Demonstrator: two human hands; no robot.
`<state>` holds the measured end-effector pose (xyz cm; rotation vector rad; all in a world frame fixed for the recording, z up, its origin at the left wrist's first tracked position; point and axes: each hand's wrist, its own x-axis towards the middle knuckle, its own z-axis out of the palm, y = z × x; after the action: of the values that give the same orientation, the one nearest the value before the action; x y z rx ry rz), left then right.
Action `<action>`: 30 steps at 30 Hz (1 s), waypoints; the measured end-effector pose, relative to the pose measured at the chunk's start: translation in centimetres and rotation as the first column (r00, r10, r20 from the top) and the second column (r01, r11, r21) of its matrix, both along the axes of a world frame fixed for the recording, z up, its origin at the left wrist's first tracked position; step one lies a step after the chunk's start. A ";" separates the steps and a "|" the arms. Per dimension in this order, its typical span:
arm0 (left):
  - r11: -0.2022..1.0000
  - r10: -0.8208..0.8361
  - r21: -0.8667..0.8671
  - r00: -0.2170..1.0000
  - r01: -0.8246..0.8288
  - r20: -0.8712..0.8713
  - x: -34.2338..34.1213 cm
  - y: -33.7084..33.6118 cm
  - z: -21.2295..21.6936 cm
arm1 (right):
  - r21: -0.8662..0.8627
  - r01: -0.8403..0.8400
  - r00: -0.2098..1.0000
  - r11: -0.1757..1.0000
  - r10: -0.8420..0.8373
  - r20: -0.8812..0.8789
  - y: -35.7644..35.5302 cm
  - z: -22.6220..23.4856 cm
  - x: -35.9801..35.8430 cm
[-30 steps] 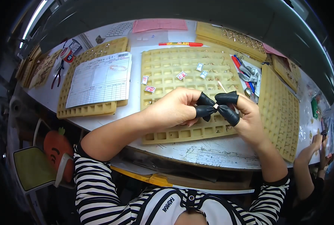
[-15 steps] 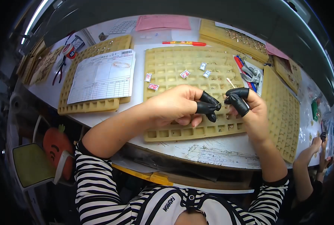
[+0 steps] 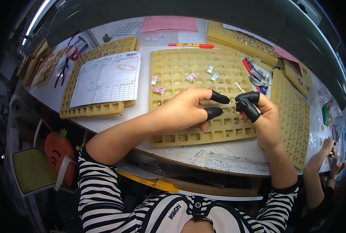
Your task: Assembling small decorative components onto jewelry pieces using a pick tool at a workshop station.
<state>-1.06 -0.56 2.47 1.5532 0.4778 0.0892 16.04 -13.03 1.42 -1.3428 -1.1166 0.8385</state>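
Observation:
A tan grid tray (image 3: 173, 66) with many small square cells lies on the table in front of me. Both my hands hover over its near right part, each with black finger cots on thumb and forefinger. My left hand (image 3: 188, 108) has its covered thumb and forefinger spread apart, with nothing visible between them. My right hand (image 3: 264, 116) is just to its right, its covered fingertips pinched together on a thin pale stick (image 3: 239, 87) that points up and left. A few small red-and-white tags (image 3: 159, 90) lie in cells beyond my left hand.
A second tray (image 3: 87, 110) at the left carries a printed paper form (image 3: 107, 79). A red pen (image 3: 190, 45), pink paper (image 3: 169, 24), pens and scissors (image 3: 258, 75) and more trays (image 3: 293, 112) ring the work. Another person's hand (image 3: 328, 145) shows at the right edge.
My hands were touching fingertip to fingertip a second ago. They have parted: the right hand moved right with the stick, and the left thumb and forefinger spread.

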 end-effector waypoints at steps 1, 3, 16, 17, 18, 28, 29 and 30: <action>0.999 -0.002 0.035 0.998 0.000 0.069 0.0 -0.1 -0.3 | -0.015 -0.008 0.999 1.000 0.009 0.037 0.0 0.2 -0.3; 1.000 -0.014 0.002 0.998 0.014 0.064 -0.1 0.1 -0.7 | 0.010 0.002 0.994 1.000 -0.003 0.109 0.1 0.3 -1.0; 0.997 0.031 -0.076 0.998 -0.026 0.060 0.0 0.0 -0.4 | 0.038 0.010 0.969 0.999 -0.019 0.248 0.2 0.0 -1.1; 0.997 0.035 -0.071 0.997 -0.030 0.063 -0.1 0.1 -0.4 | 0.040 0.010 0.967 0.999 -0.020 0.255 0.2 0.0 -1.1; 0.994 0.025 -0.107 0.996 -0.016 0.086 0.0 0.3 -0.7 | 0.044 0.023 0.970 0.999 -0.033 0.240 0.2 -0.1 -1.1; 0.990 0.049 -0.138 0.995 -0.037 0.087 0.2 0.5 -1.1 | 0.032 0.041 0.972 0.999 -0.047 0.232 0.3 -0.1 -1.0; 0.991 0.043 -0.127 0.995 -0.032 0.088 0.2 0.5 -1.0 | 0.033 0.044 0.970 0.998 -0.050 0.240 0.3 -0.2 -1.0; 0.993 0.037 -0.116 0.995 -0.027 0.089 0.2 0.4 -0.9 | 0.036 0.037 0.969 0.999 -0.045 0.241 0.3 -0.2 -1.0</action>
<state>-0.88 -0.15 1.52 1.4229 0.4288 0.1540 15.03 -12.72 1.26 -1.4650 -1.2807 0.6353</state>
